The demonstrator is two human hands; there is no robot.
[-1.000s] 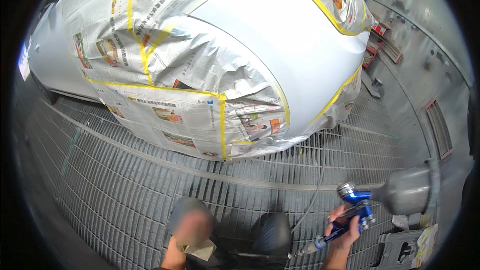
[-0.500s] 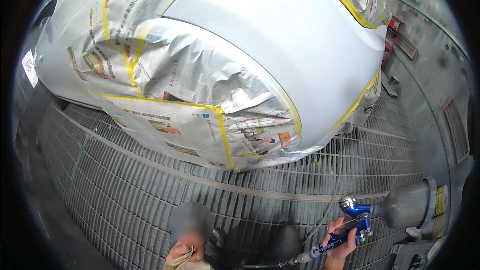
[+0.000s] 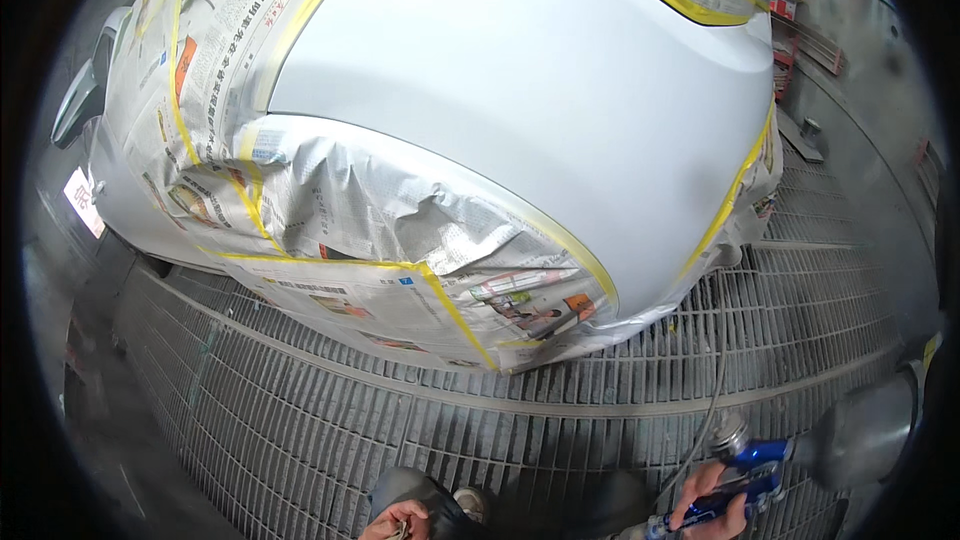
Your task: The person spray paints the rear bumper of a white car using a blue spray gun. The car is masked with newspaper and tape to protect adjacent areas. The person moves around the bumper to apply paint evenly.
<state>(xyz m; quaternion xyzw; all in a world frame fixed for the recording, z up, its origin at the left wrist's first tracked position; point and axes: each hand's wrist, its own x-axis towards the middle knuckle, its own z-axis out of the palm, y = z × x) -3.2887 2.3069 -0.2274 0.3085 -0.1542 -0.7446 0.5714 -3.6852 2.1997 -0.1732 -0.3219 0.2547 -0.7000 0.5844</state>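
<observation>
At the lower right, my right hand (image 3: 712, 503) grips a blue spray gun (image 3: 755, 453), its fingers wrapped round the handle. The gun has a silver round head and a grey cup (image 3: 862, 430) on its right side. My left hand (image 3: 398, 520) is closed at the bottom edge, with a bit of beige cloth (image 3: 403, 530) showing between the fingers; the rest is cut off. Beyond both hands stands a car with a smooth pale body panel (image 3: 520, 110). Newspaper sheets (image 3: 370, 205), edged with yellow tape (image 3: 455, 315), cover the areas around that panel. Neither hand touches the car.
Slatted metal grating (image 3: 330, 410) forms the floor between me and the car. A thin hose (image 3: 715, 380) runs across it near the spray gun. My shoe (image 3: 470, 503) shows at the bottom. Red-edged items (image 3: 785, 60) lie by the grey wall at the far right.
The view has shifted, so the car sits lower and more of its upper panel shows. Both hands appear lower in the picture; the spray gun stays in my right hand, now slightly farther right.
</observation>
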